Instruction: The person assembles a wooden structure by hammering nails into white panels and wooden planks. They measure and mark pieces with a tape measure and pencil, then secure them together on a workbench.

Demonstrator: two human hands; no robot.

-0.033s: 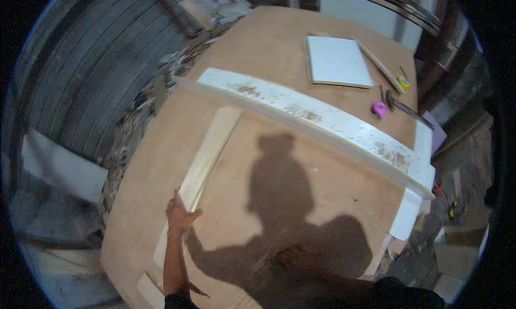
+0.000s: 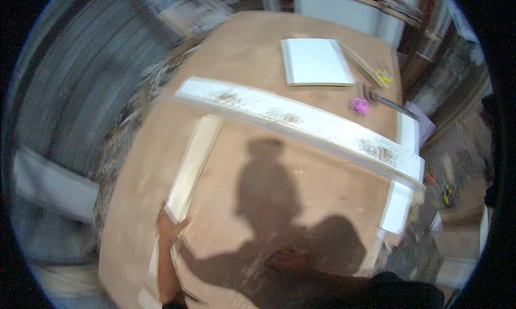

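Note:
A long pale wooden strip (image 2: 194, 166) lies on the brown board tabletop (image 2: 242, 148), running away from me on the left. My left hand (image 2: 171, 229) grips across it, thumb on the right edge and fingers over the left. Near that forearm, a dark toothed edge, perhaps a saw blade (image 2: 194, 299), shows at the bottom. My right hand (image 2: 287, 259) is low over the board at the centre, inside my own shadow; its fingers are too dark and blurred to read. Beyond both hands, a long white plank (image 2: 306, 121) with brown scuffed patches lies crosswise.
At the far side sit a white panel (image 2: 317, 62), a thin wooden stick (image 2: 363, 64), a yellow tape measure (image 2: 384, 76), a pink tape measure (image 2: 360, 106) and a dark hammer-like tool (image 2: 392, 105). Scraps (image 2: 129, 113) pile along the left edge; a white piece (image 2: 398, 207) lies right.
The view has turned slightly, so the tabletop things sit further left in the picture. My left hand keeps its hold on the strip, and my right hand stays low over the board.

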